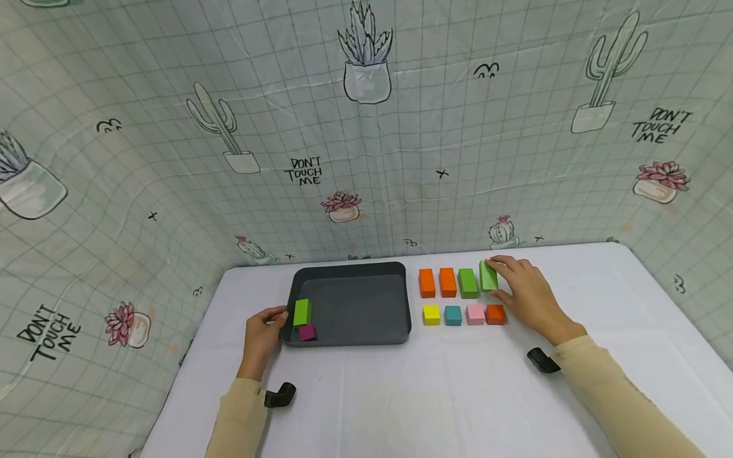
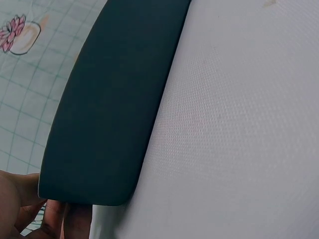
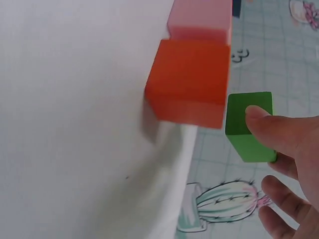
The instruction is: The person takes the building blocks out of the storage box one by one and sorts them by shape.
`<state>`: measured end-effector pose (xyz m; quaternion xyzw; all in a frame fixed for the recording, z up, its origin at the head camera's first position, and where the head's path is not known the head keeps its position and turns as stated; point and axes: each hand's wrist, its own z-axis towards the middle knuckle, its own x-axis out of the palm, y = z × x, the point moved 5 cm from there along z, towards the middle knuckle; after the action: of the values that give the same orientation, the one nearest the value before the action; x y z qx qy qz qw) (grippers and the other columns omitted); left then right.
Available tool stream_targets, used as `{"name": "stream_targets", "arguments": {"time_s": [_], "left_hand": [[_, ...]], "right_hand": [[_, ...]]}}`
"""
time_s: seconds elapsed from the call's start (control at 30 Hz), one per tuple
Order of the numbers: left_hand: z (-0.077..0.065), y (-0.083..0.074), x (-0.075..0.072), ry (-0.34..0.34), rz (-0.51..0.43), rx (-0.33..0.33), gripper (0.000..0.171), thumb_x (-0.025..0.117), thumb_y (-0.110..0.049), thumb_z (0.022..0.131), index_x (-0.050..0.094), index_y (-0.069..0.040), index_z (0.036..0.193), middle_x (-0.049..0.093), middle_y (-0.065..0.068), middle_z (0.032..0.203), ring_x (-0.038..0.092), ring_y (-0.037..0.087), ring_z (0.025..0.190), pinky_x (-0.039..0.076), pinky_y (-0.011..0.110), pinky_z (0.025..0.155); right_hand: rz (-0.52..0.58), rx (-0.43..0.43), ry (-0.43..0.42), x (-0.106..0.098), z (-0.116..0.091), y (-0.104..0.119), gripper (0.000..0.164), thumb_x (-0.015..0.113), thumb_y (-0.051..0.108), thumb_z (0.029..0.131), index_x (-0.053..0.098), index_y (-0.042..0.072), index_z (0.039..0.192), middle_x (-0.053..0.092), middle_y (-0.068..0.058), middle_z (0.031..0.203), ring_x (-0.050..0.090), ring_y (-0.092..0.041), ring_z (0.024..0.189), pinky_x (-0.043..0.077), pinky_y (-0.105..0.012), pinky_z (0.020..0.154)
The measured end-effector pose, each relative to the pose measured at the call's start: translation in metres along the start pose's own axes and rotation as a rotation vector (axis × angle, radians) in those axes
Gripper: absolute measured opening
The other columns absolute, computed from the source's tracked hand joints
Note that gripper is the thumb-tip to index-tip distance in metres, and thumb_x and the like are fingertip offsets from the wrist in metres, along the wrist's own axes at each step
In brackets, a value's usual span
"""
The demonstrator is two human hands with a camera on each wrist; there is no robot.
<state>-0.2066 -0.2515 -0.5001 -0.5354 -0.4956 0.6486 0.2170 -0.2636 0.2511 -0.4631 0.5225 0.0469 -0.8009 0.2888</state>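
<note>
While the white worktop (image 1: 366,401) carries a dark gray tray (image 1: 357,312), its left rim pinched by the left hand (image 1: 263,336), the right hand (image 1: 529,296) grips a green rectangular block (image 1: 488,278) by its ends, beyond an orange-red cube (image 1: 495,314).

A smooth, matt, plastic-looking tray (image 1: 355,312) and smooth, matt blocks (image 3: 192,82) contrast with the finely textured, cloth-like surface (image 1: 429,401) and softly rippled fabric backdrop (image 1: 424,108).
</note>
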Motion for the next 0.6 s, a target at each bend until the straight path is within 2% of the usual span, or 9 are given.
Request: {"name": "stream_targets", "arguments": {"time_s": [0.3, 0.5, 0.6], "left_hand": [[0.000, 0.001, 0.000, -0.001, -0.001, 0.011, 0.025, 0.059, -0.013, 0.091, 0.065, -0.001, 0.111, 0.061, 0.015, 0.101, 0.048, 0.022, 0.094, 0.039, 0.023, 0.065], [-0.001, -0.001, -0.001, -0.016, -0.032, 0.040, 0.023, 0.060, -0.012, 0.090, 0.066, 0.000, 0.108, 0.061, 0.014, 0.096, 0.048, 0.021, 0.089, 0.039, 0.024, 0.063], [-0.001, -0.001, 0.000, -0.010, -0.033, 0.032, 0.023, 0.060, -0.012, 0.090, 0.066, 0.000, 0.109, 0.061, 0.014, 0.097, 0.048, 0.020, 0.088, 0.039, 0.023, 0.061]], "right_hand": [[0.002, 0.021, 0.089, 0.017, -0.002, -0.022, 0.063, 0.081, 0.013, 0.071, 0.053, 0.002, 0.126, 0.050, -0.015, 0.126, 0.045, -0.036, 0.105, 0.038, -0.054, 0.085], [0.011, 0.017, 0.130, 0.021, 0.000, -0.026, 0.063, 0.079, 0.014, 0.072, 0.052, 0.000, 0.127, 0.049, -0.017, 0.126, 0.045, -0.037, 0.106, 0.037, -0.055, 0.086], [0.016, 0.024, 0.166, 0.023, 0.000, -0.028, 0.062, 0.078, 0.014, 0.074, 0.052, 0.000, 0.128, 0.049, -0.017, 0.127, 0.045, -0.036, 0.106, 0.037, -0.054, 0.087]]}}
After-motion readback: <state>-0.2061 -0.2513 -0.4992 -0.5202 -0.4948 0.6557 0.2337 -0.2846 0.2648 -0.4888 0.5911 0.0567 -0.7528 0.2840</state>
